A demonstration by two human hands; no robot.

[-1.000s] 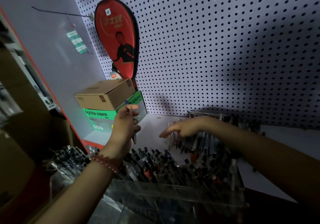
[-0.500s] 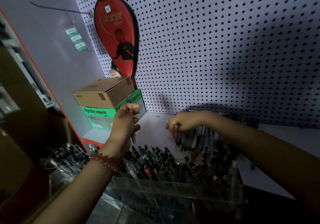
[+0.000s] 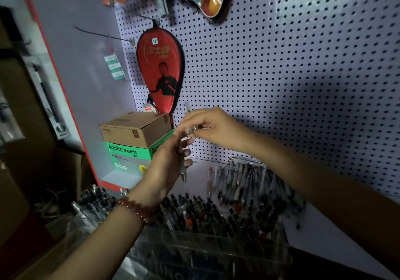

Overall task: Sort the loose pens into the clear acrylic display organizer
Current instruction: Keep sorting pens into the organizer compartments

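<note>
My left hand, with a red bead bracelet at the wrist, holds a pen upright with its tip pointing down. My right hand is raised beside it and pinches a small pale pen, blurred, at the fingertips that touch my left hand's fingers. Below lies a heap of loose pens on the white shelf. The clear acrylic organizer stands in front at the bottom, its rows filled with several dark pens.
A brown carton sits on a green box at the back left. A red paddle case hangs on the white pegboard. More pens lie at the left of the organizer.
My right hand has risen from the heap of loose pens with a pen and joined my left hand. The camera has tilted upward.
</note>
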